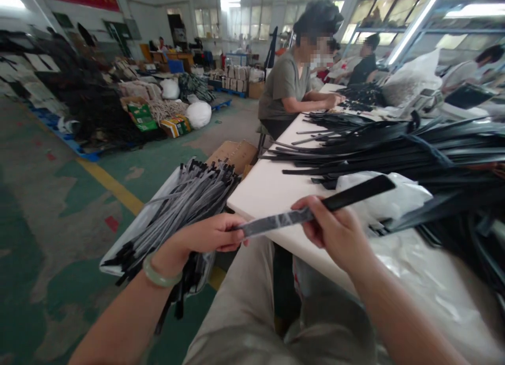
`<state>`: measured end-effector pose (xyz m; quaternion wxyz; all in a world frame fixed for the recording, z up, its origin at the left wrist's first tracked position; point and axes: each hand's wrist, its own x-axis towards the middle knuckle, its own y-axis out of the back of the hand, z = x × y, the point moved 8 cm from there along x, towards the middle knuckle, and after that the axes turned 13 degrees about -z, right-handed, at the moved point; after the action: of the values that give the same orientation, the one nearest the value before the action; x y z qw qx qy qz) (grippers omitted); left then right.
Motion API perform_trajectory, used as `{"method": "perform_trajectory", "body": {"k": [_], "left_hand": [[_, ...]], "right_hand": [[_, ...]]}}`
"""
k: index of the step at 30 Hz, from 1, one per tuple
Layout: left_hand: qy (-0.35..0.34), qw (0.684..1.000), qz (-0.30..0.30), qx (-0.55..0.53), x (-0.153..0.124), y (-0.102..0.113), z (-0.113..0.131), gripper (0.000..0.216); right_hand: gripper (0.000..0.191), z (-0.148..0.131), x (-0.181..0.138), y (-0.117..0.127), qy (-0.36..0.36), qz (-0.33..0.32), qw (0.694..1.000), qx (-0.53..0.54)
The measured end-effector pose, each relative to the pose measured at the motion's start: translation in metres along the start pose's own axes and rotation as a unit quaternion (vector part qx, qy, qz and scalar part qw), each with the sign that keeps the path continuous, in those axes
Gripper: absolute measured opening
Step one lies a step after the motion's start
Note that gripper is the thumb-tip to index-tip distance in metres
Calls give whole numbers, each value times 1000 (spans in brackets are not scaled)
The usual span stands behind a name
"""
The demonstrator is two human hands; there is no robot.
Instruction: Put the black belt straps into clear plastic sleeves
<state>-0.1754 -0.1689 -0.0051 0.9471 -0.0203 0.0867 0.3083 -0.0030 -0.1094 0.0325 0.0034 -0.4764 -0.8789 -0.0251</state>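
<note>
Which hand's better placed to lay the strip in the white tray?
Left hand, likely: it pinches the strip at the end nearer the tray; right hand is farther off, by the table.

**Tight seat, but there's a lane**

Easiest way through is over the bare white table corner point(268, 189), just past the held strip point(276, 222). Right hand point(333, 231)? Boxed in — plastic bag point(410, 191) and heaped black strips point(374, 146) beyond. Left hand point(221, 231) has a loaded tub point(132, 232) near it — and trouser legs point(240, 302) block below.
</note>
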Motion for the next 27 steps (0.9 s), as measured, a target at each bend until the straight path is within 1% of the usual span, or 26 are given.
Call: {"method": "perform_trajectory", "body": {"k": [1, 3, 5, 6, 8, 9, 12, 15, 17, 20, 22, 24, 27], "left_hand": [[-1, 1000, 15, -4, -8, 1, 0, 41], [-14, 999, 25, -17, -21, -1, 2, 44], [-36, 999, 29, -28, -32, 0, 4, 53], [-47, 998, 35, -31, -37, 1, 5, 58], [-53, 997, 57, -30, -46, 8, 3, 63], [-45, 996, 71, -30, -48, 12, 1, 62], [1, 994, 92, -51, -47, 20, -11, 48], [29, 990, 99, -90, -38, 22, -22, 38], [20, 991, 94, -98, -29, 21, -27, 41], [-24, 993, 71, -91, -18, 17, -26, 50], [-48, 991, 67, -102, -13, 15, -25, 51], [-60, 990, 68, -112, -10, 14, -23, 50], [-55, 990, 67, -113, -8, 10, -21, 49]], "right_hand": [[42, 4, 10, -17, 0, -32, 999, 16], [43, 10, 25, -45, 3, -79, 996, 40], [44, 12, 34, -62, 6, -97, 994, 44], [44, 13, 37, -66, 8, -96, 995, 35], [43, 15, 41, -67, 12, -82, 997, -2], [43, 15, 41, -66, 14, -75, 997, -24], [42, 15, 42, -66, 21, -70, 994, -76], [41, 14, 43, -71, 24, -71, 993, -89], [41, 15, 43, -76, 22, -72, 993, -88], [42, 18, 42, -82, 20, -75, 993, -86], [43, 21, 41, -84, 18, -75, 992, -97], [44, 25, 38, -85, 14, -73, 990, -117], [42, 29, 33, -89, 10, -77, 986, -147]]}}
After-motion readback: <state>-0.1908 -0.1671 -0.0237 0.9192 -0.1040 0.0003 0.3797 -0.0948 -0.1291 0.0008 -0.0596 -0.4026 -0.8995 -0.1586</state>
